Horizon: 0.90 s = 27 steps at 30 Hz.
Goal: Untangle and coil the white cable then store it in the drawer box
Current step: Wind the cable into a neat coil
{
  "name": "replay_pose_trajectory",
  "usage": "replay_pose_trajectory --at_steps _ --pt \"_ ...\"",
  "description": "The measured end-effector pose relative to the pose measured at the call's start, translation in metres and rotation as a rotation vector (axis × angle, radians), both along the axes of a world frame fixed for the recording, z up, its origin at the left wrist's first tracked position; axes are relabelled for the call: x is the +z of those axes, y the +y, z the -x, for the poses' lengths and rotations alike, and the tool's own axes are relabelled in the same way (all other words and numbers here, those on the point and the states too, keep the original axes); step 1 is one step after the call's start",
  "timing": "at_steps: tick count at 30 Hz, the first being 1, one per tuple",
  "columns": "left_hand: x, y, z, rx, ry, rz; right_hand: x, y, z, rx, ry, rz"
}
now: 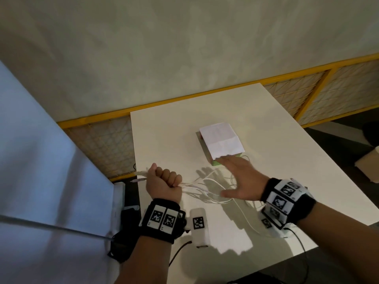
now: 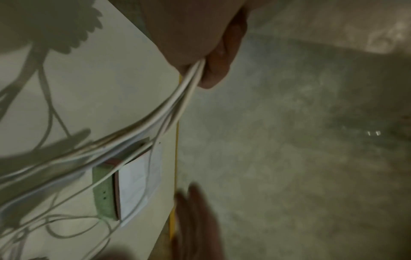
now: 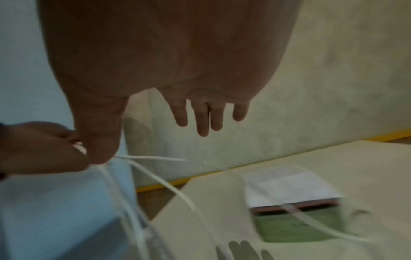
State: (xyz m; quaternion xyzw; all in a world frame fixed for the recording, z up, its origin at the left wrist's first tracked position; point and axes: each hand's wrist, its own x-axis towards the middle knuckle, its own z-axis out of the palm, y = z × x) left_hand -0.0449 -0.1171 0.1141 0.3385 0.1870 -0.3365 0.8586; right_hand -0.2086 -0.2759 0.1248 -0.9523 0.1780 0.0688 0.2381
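My left hand (image 1: 164, 178) is a closed fist gripping several strands of the white cable (image 1: 207, 190) near the table's left edge, with two cable ends (image 1: 139, 176) sticking out to the left. In the left wrist view the strands (image 2: 184, 91) run from the fist down to the table. Loose loops of cable lie on the white table (image 1: 174, 136) between my hands. My right hand (image 1: 238, 177) hovers flat with fingers spread above the loops, holding nothing, its fingertips (image 3: 202, 130) near the drawer box. The drawer box (image 1: 215, 162), green fronted, sits mid-table with a white paper (image 1: 221, 140) on top.
A yellow-framed mesh barrier (image 1: 307, 95) runs behind the table. A pale blue panel (image 1: 41, 160) stands close on the left. Cardboard (image 1: 369, 165) lies on the floor to the right. The table's far half (image 1: 235, 105) is bare.
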Motion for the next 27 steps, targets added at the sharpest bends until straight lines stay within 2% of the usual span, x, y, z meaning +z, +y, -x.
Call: replay_pose_trajectory --at_steps 3,6,8,11,14,21,27 --pt "0.01 -0.012 0.025 -0.055 -0.063 0.004 0.006 0.043 -0.035 0.091 0.063 -0.102" --pt "0.017 -0.017 0.038 -0.115 -0.126 0.024 0.003 0.068 -0.054 -0.015 0.117 -0.233" --pt "0.015 -0.013 0.036 -0.143 -0.155 0.066 0.001 0.072 -0.054 -0.076 0.094 -0.294" --pt "0.009 -0.004 0.029 -0.172 -0.147 0.112 0.001 0.068 -0.05 -0.082 0.051 -0.187" --pt "0.005 0.004 0.016 -0.135 -0.115 0.145 0.0 0.058 -0.044 -0.08 0.108 -0.083" --pt "0.007 0.002 0.008 -0.044 -0.08 0.05 -0.002 0.063 -0.04 -0.049 0.167 -0.075" --pt "-0.001 0.006 0.006 -0.083 -0.035 0.079 0.004 0.066 -0.036 -0.052 0.198 -0.079"
